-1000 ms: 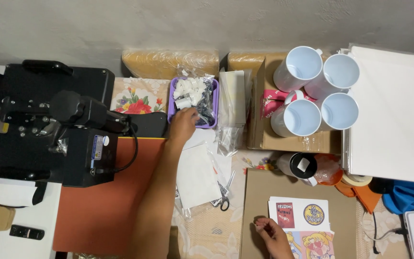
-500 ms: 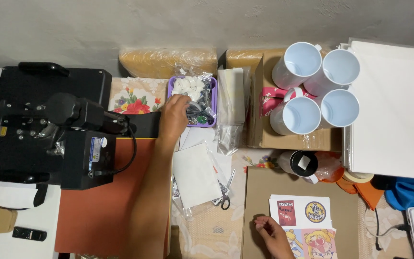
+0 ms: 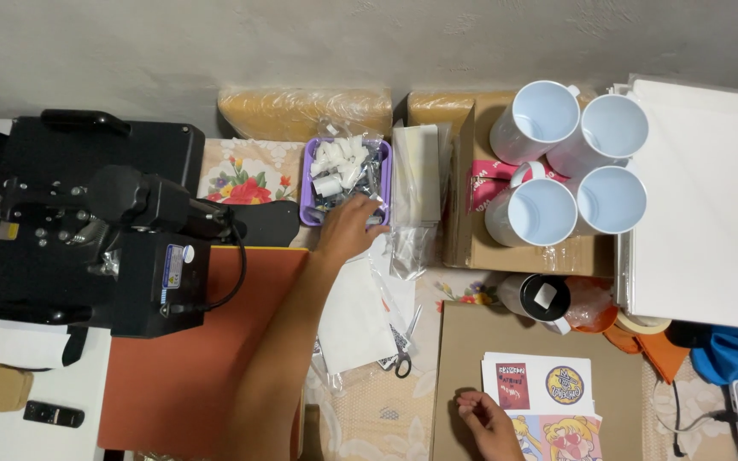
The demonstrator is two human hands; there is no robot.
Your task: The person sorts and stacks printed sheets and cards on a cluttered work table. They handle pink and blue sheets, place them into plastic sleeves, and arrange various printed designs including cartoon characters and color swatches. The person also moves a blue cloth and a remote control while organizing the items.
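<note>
1. Reaching up the middle of the frame, the left hand (image 3: 349,229) rests at the lower right rim of the small purple plastic tray (image 3: 308,195) of white and clear bits, fingers loosely curled; whether it pinches anything I cannot tell.
2. The tray lies just above this hand, its long axis running up the frame.
3. The right hand (image 3: 487,420), bottom centre right, presses curled fingertips on the brown cardboard sheet (image 3: 459,358), just left of the printed sticker sheet (image 3: 540,393).
</note>
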